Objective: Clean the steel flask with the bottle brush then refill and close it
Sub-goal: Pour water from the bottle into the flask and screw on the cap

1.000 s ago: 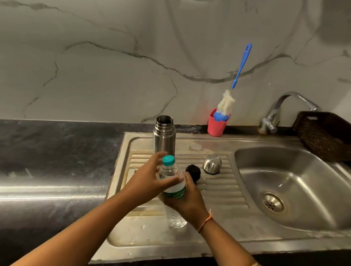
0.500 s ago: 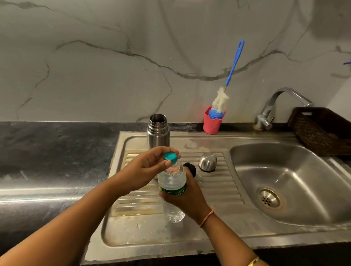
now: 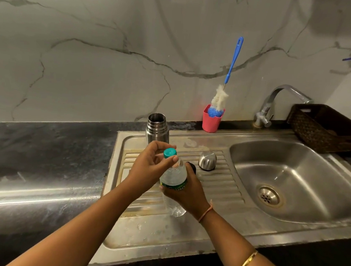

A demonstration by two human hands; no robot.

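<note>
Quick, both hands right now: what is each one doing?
Left hand: pinches the teal cap of the water bottle.
Right hand: grips the water bottle around its label.

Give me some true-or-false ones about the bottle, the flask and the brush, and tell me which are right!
1. The steel flask stands open, with no lid on it. True.
2. The bottle brush lies in the sink bowl. False: it stands upright in the pink cup by the wall.
3. The left hand pinches the teal cap of the water bottle. True.
4. The right hand holds the steel lid. False: its grip is round the water bottle; the steel lid sits on the drainboard.
</note>
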